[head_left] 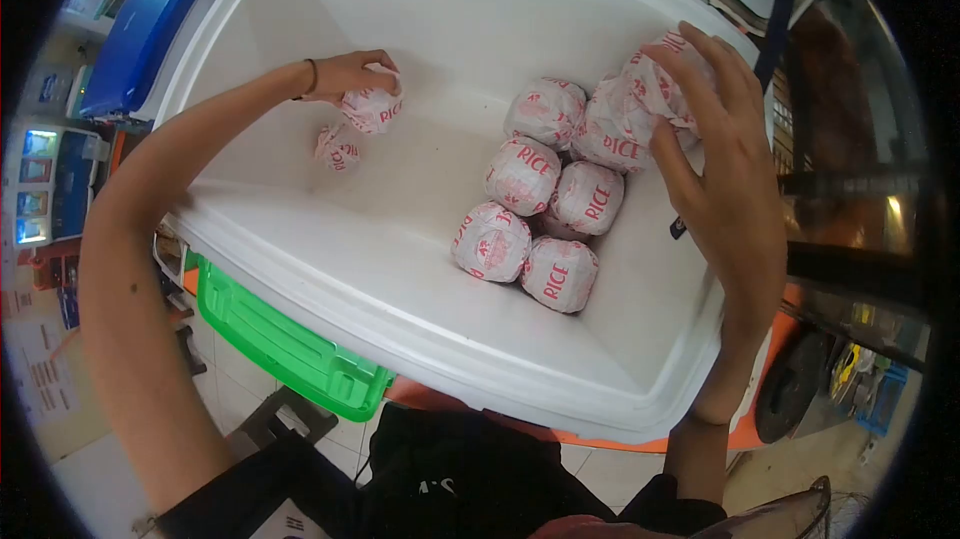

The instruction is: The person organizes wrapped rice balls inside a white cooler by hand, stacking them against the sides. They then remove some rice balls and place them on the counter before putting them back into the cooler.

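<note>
My left hand point(350, 77) reaches into the left part of a white cooler box point(430, 189), its fingers closed on a paper-wrapped rice bundle point(372, 111). Just below it lies a smaller crumpled wrapped bundle point(338, 149). At the upper right, my right hand point(715, 129) has its fingers curved round another wrapped rice bundle point(660, 84), high beside the pile. Several white bundles with red RICE print point(523, 176) are heaped on the right side of the box floor, some resting on others.
A green lid or tray point(285, 344) sits below the cooler's near left edge. The blue latch point(150, 29) stands at the upper left. Beyond the right wall are a dark round object point(795, 384) and a blue basket point(885, 401).
</note>
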The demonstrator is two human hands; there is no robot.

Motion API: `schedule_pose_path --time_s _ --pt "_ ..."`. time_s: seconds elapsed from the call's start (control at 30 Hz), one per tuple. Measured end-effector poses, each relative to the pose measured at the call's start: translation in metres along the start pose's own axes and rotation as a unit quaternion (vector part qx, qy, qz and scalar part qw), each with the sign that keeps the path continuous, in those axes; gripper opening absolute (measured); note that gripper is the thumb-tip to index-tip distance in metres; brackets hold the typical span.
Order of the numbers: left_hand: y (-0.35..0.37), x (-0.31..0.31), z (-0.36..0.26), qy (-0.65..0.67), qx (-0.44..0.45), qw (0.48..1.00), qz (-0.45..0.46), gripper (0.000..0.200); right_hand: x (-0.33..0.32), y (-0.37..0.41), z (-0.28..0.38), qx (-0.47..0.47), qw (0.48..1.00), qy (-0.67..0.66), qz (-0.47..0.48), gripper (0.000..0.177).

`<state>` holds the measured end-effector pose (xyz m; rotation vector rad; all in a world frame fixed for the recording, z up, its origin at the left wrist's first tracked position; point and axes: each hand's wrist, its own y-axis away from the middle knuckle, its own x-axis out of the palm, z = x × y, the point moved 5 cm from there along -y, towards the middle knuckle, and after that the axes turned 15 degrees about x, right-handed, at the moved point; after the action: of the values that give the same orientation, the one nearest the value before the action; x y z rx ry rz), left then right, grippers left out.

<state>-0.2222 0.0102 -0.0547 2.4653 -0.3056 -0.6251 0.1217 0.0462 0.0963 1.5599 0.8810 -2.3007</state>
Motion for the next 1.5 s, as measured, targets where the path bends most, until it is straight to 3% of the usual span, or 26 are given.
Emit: schedule_pose_path --time_s 0.1,0.17,0.2,0.27,0.33,0.37,0.43,0.47,0.5,0.57,0.6,0.7,0.73,0.77,0.8,0.83,0.87,0.9,0.93,1.03,1.07,1.17,1.23,1.33,1.4,1.5 --pt "0.038 0.014 -0.064 0.132 0.108 0.981 0.092 0.052 -0.012 -0.004 0.009 -0.027 0.996 -0.077 -0.031 0.036" --pt "0.066 0.028 -0.099 0.210 0.185 0.956 0.081 0.051 -0.009 -0.008 0.016 -0.027 0.961 -0.248 0.117 0.034" --pt "0.080 0.035 -0.119 0.292 0.255 0.919 0.072 0.050 0.002 -0.008 0.014 0.010 0.906 -0.377 0.193 0.045" --pt "0.101 0.050 -0.142 0.335 0.300 0.890 0.081 0.049 0.005 -0.007 0.025 0.036 0.880 -0.413 0.233 0.055" --pt "0.111 0.062 -0.152 0.409 0.325 0.849 0.085 0.052 0.004 -0.004 0.046 0.129 0.773 -0.505 0.362 0.074" --pt "0.111 0.066 -0.154 0.408 0.325 0.848 0.093 0.052 0.002 -0.005 0.053 0.136 0.775 -0.504 0.357 0.074" --pt "0.114 0.080 -0.162 0.428 0.290 0.846 0.127 0.057 0.007 -0.004 0.073 0.155 0.609 -0.610 0.483 0.072" --pt "0.115 0.079 -0.161 0.312 0.298 0.902 0.021 0.067 0.011 -0.006 0.074 0.172 0.587 -0.624 0.486 0.070" --pt "0.113 0.078 -0.157 0.311 0.301 0.901 0.026 0.067 0.013 -0.006 0.075 0.174 0.590 -0.624 0.482 0.070" --pt "0.108 0.068 -0.150 0.011 0.372 0.926 -0.061 0.083 0.018 -0.007 0.076 0.172 0.622 -0.617 0.451 0.072" --pt "0.113 0.070 -0.151 -0.092 0.324 0.941 0.013 0.095 0.020 -0.007 0.077 0.181 0.621 -0.618 0.447 0.072" --pt "0.093 0.056 -0.125 0.006 0.257 0.959 0.118 0.097 0.028 -0.016 0.071 0.195 0.650 -0.593 0.434 0.072" --pt "0.085 0.043 -0.120 0.007 0.259 0.958 0.125 0.097 0.029 -0.022 0.069 0.134 0.706 -0.523 0.457 0.072" --pt "0.073 0.028 -0.103 -0.037 0.152 0.973 0.168 0.094 0.031 -0.027 0.069 0.072 0.753 -0.447 0.478 0.072" --pt "0.063 0.007 -0.084 -0.081 0.043 0.974 0.208 0.092 0.035 -0.032 0.067 0.078 0.754 -0.444 0.477 0.072" --pt "0.026 -0.018 -0.044 -0.235 0.145 0.910 0.310 0.090 0.043 -0.030 0.070 0.020 0.758 -0.357 0.545 0.068" --pt "-0.006 -0.030 -0.006 -0.379 0.242 0.801 0.396 0.091 0.052 -0.025 0.070 -0.036 0.751 -0.265 0.604 0.064" --pt "-0.015 -0.030 0.005 -0.413 0.075 0.856 0.301 0.095 0.064 -0.027 0.069 -0.029 0.753 -0.262 0.603 0.064" --pt "-0.015 -0.030 0.020 -0.429 -0.095 0.877 0.193 0.102 0.083 -0.016 0.069 -0.046 0.708 -0.197 0.676 0.064" --pt "-0.024 -0.006 0.041 -0.316 -0.129 0.911 0.231 0.114 0.118 0.004 0.065 -0.025 0.592 -0.140 0.793 0.063" --pt "-0.027 0.001 0.045 -0.313 -0.122 0.910 0.242 0.114 0.124 0.013 0.064 0.002 0.526 -0.152 0.837 0.062" --pt "-0.026 0.016 0.074 -0.336 -0.108 0.877 0.327 0.118 0.136 0.024 0.064 -0.019 0.487 -0.222 0.845 0.061" --pt "-0.038 0.018 0.084 -0.403 0.040 0.868 0.289 0.108 0.137 0.025 0.064 -0.022 0.476 -0.213 0.853 0.064" --pt "-0.041 0.018 0.092 -0.424 0.027 0.859 0.284 0.096 0.142 0.029 0.061 -0.036 0.548 -0.111 0.828 0.073" --pt "-0.037 0.026 0.091 -0.408 0.022 0.867 0.284 0.091 0.148 0.026 0.060 -0.116 0.676 0.003 0.728 0.081" --pt "-0.024 0.032 0.078 -0.364 0.015 0.895 0.257 0.085 0.144 0.026 0.071 -0.188 0.720 0.004 0.668 0.085"
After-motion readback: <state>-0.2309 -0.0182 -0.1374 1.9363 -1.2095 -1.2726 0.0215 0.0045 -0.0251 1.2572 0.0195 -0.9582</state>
